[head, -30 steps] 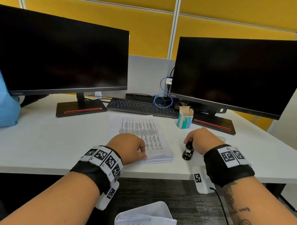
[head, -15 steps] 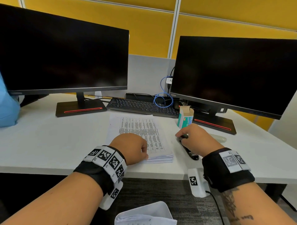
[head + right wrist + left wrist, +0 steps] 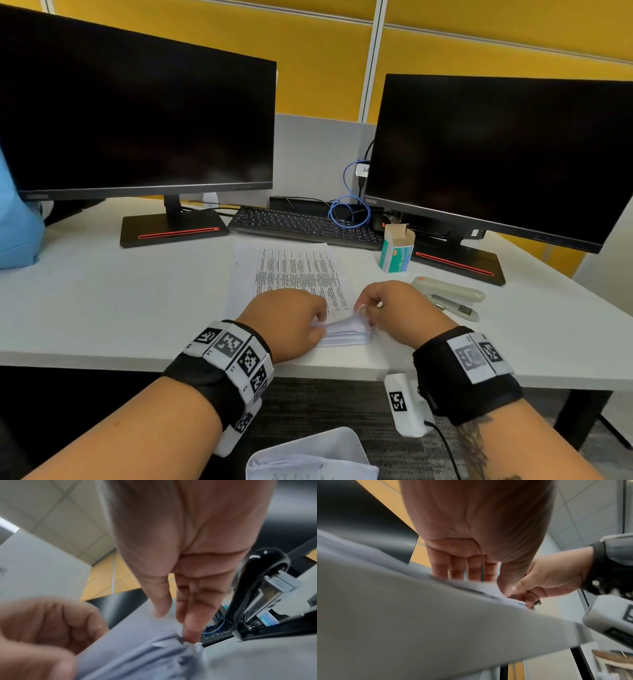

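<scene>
A thick stack of printed paper (image 3: 294, 270) lies on the white desk (image 3: 102, 301) in front of me. My left hand (image 3: 317, 322) holds its near edge, fingers (image 3: 457, 569) on top and thumb at the edge. My right hand (image 3: 363, 310) pinches the near right corner of the upper sheets and lifts them a little; its fingertips (image 3: 188, 631) sit on that corner. In the right wrist view a black stapler (image 3: 254, 595) stands hinged open just right of that hand. In the head view my right hand hides it.
A beige stapler (image 3: 448, 291) and an open green staple box (image 3: 395, 251) lie right of the paper. A keyboard (image 3: 301, 224) and two dark monitors (image 3: 137, 120) (image 3: 496, 154) stand behind. A white bin with papers (image 3: 308, 459) sits below the desk edge.
My right hand has let go of the black stapler and moved left to the stack's near right corner, where it lifts the top sheets. The left hand stayed on the stack.
</scene>
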Available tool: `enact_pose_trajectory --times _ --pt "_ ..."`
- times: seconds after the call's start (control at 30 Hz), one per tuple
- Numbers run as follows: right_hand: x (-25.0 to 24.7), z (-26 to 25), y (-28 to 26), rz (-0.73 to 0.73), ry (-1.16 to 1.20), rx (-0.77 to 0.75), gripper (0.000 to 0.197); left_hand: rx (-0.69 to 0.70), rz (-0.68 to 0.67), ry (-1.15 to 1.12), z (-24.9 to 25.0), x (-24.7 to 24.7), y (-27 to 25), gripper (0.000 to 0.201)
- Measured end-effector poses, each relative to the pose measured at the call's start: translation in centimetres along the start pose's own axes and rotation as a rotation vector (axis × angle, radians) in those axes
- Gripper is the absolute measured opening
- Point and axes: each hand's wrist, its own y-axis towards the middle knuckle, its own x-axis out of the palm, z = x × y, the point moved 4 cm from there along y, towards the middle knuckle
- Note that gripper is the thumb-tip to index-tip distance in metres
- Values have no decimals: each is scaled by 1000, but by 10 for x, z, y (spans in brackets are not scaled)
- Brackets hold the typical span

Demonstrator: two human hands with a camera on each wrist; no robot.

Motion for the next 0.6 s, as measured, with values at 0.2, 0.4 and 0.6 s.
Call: enact_pose_trajectory --times 0.2,0.4,0.6 --pt "-7 15 -25 17 353 89 16 -76 82 -73 -8 -7 -16 29" --pt "3 28 -46 -4 893 329 19 -75 143 -109 0 0 -42 22" --pt "22 39 -39 76 720 413 69 -77 1 -155 17 0 -54 20"
